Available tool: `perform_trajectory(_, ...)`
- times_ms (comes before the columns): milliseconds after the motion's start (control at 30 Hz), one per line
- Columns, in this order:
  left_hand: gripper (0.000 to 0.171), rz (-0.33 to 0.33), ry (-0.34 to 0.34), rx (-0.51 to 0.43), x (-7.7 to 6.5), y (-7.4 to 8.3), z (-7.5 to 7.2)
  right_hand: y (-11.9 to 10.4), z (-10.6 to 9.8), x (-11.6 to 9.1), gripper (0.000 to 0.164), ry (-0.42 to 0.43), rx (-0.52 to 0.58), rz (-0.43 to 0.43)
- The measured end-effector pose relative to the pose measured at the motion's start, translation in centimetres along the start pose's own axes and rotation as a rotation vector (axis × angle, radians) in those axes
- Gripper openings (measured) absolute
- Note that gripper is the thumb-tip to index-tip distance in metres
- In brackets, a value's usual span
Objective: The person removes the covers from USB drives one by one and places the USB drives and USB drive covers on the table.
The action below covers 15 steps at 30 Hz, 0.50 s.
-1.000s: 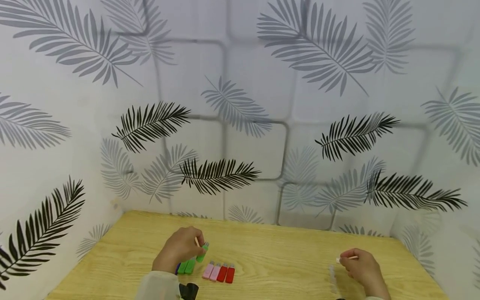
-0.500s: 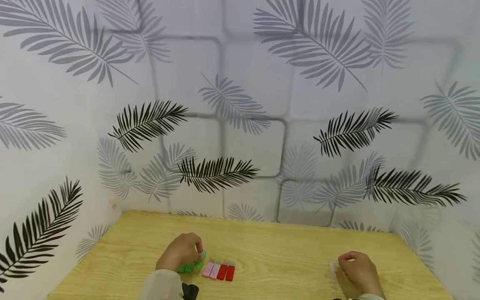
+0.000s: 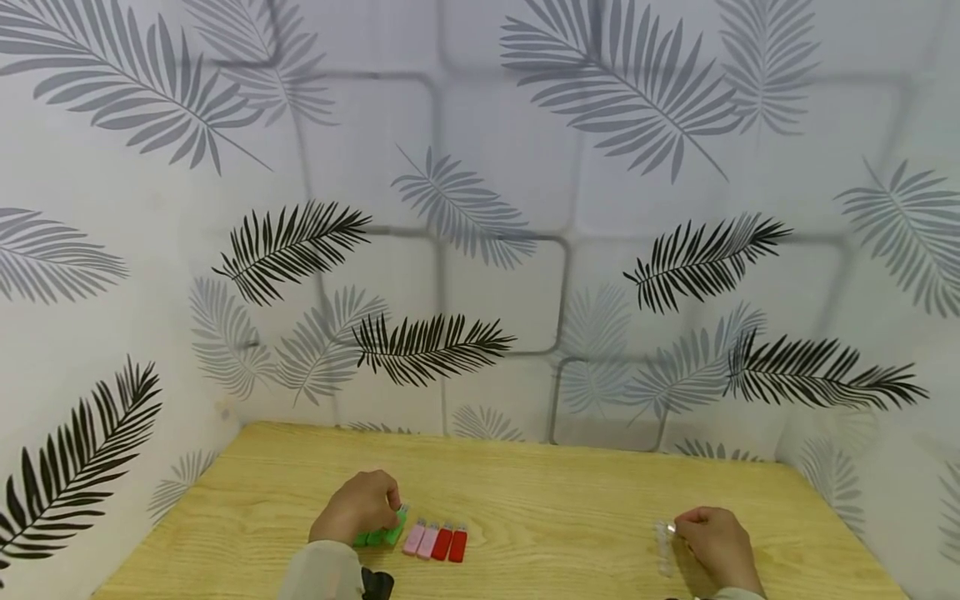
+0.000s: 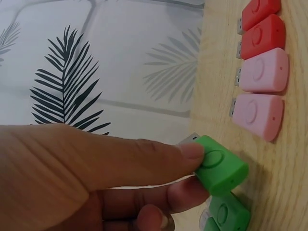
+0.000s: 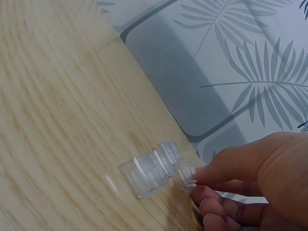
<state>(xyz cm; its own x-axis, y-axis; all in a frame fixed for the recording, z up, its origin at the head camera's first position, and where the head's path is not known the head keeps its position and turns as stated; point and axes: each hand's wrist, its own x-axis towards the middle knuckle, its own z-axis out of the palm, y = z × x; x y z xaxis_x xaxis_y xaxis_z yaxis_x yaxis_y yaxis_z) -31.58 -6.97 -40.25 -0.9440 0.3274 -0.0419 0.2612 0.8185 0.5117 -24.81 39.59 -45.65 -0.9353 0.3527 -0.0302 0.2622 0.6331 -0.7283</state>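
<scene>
The left hand (image 3: 358,510) pinches a green USB stick (image 4: 219,168) between thumb and fingers, tilted, its metal plug (image 4: 189,139) pointing toward the wall (image 4: 139,82); other green sticks (image 4: 232,212) lie just beside it on the wooden table (image 3: 555,508), partly hidden by the hand; next along stand two pink sticks (image 4: 264,71) and two red sticks (image 4: 263,37) in one row, plugs facing the wall; well apart, the right hand (image 3: 716,540) pinches a small clear piece (image 5: 185,175), perhaps a cap, beside a line of clear pieces (image 5: 143,177) on the table
</scene>
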Motion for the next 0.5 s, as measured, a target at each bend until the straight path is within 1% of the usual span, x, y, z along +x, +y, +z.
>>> perform_trajectory(100, 0.018, -0.003, -0.006, -0.005, 0.01, -0.11, 0.09, 0.00, 0.03, 0.00, 0.020, 0.002, -0.018, -0.002)
perform_trajectory(233, 0.018, -0.006, -0.008, -0.001, 0.09, -0.23, 0.27, -0.02, 0.04, 0.06, 0.019, -0.005, -0.014, 0.014)
perform_trajectory(367, 0.020, -0.003, 0.005, 0.010, 0.23, -0.28, 0.52, -0.04, 0.07, 0.11, 0.018, -0.007, 0.001, 0.031)
perform_trajectory(500, 0.021, 0.002, 0.023, 0.026, 0.30, -0.20, 0.82, 0.00, 0.14, 0.25, 0.017, -0.004, -0.006, 0.027)
